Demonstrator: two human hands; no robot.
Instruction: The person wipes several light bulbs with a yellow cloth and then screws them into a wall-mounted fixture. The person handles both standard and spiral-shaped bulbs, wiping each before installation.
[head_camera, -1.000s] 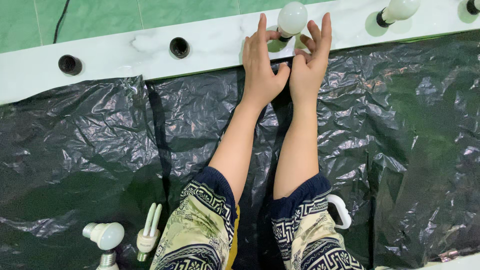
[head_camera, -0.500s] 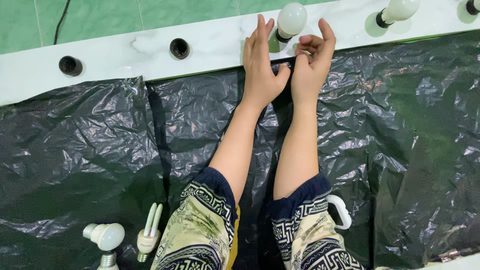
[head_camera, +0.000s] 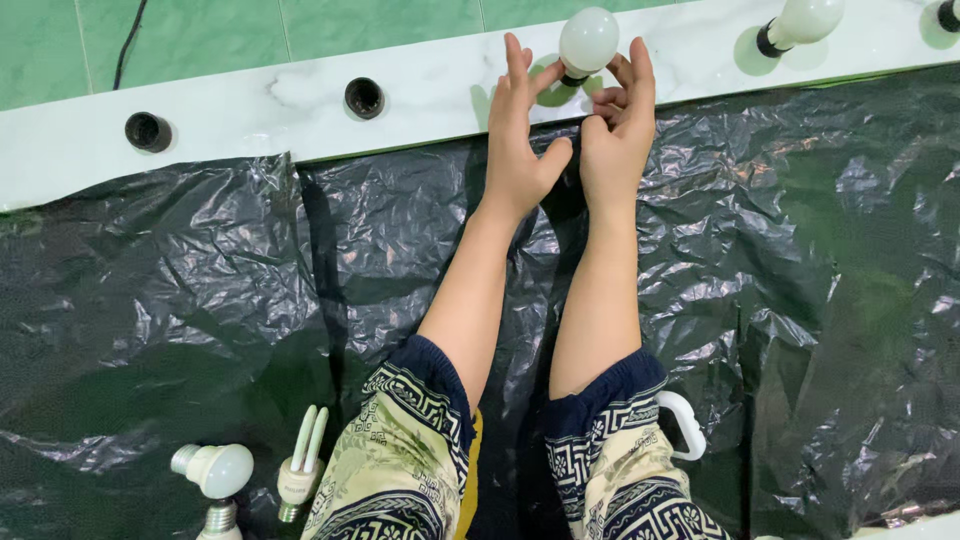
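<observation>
A round white bulb (head_camera: 588, 40) stands in a socket on the white marble-look board (head_camera: 430, 95). My left hand (head_camera: 520, 140) lies flat just left of the bulb, fingers stretched up against the board and thumb spread. On the bulb's right, my right hand (head_camera: 618, 125) has its index finger raised and its other fingers curled toward the bulb's dark base. Neither hand closes around the bulb. Both forearms reach up across the black plastic sheet (head_camera: 200, 300).
Two empty dark sockets (head_camera: 364, 97) (head_camera: 147, 131) sit on the board to the left. Another white bulb (head_camera: 800, 20) is mounted to the right. Loose on the sheet at lower left lie a round bulb (head_camera: 215, 470) and a tube-type bulb (head_camera: 300, 470). A white handle (head_camera: 685, 425) shows by my right sleeve.
My right hand's fingers have curled in from a spread pose toward the bulb's base. The left hand has barely moved.
</observation>
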